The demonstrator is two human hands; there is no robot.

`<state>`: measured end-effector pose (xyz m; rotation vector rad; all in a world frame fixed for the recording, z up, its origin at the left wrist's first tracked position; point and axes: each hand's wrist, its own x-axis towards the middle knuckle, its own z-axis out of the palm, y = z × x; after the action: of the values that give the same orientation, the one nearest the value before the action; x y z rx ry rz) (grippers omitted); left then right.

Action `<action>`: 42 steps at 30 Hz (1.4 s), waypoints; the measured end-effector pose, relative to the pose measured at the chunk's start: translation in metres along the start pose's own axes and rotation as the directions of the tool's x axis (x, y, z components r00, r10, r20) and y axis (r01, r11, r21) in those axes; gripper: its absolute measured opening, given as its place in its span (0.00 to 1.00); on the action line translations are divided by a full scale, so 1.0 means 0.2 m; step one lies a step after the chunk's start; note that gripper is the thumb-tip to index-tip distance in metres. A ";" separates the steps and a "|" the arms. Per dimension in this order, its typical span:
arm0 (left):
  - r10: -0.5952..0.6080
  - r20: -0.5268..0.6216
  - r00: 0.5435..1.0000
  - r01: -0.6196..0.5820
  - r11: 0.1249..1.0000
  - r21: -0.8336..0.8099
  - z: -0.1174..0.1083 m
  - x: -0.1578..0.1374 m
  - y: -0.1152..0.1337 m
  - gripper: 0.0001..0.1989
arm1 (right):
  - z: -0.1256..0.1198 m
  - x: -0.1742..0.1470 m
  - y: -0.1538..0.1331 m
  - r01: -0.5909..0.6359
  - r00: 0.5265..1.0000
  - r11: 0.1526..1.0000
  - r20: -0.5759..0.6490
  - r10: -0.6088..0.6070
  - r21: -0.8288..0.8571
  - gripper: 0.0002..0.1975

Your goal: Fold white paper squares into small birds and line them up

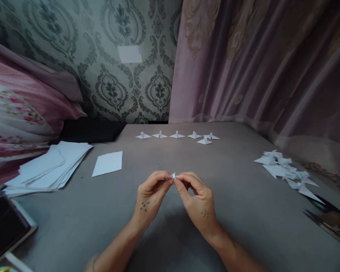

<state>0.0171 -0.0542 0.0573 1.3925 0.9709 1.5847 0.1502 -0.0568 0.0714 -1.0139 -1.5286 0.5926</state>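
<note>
Six winged origami pieces stand near the far edge of the worktop, open grey surface stretching from them toward the near side. In the middle, a small folded white paper shows a tip pointing up, its long axis hidden in the grip; the left hand and right hand both pinch it, thumbs and forefingers closed together.

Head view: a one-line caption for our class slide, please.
Left hand and right hand pinch a small white piece; six folded paper figures sit beyond.
</note>
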 end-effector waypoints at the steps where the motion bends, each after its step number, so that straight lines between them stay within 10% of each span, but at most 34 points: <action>1: -0.009 0.000 1.000 0.009 1.000 0.000 0.00 0.00 0.00 0.01 | 0.00 0.00 0.00 0.002 1.000 1.000 -0.001 -0.002 0.002 0.04; 17: -0.383 -0.039 0.923 0.346 0.870 -0.352 0.01 0.03 -0.01 0.10 | -0.02 0.02 0.02 -0.092 0.987 0.996 0.133 0.091 -0.001 0.13; 30: -0.368 -0.090 0.926 0.332 0.902 -0.276 0.01 0.02 -0.01 0.08 | 0.00 0.01 0.06 -0.148 0.979 0.989 0.136 0.151 -0.030 0.05; 42: -0.544 -0.028 0.839 0.525 0.821 -0.225 -0.01 0.04 -0.06 0.12 | 0.01 0.02 0.13 -0.546 0.805 0.827 0.358 0.473 0.133 0.10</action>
<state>0.0149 -0.0429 0.0484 0.8047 1.0966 1.2776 0.1546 -0.0399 0.0523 -1.1991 -1.3993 1.3432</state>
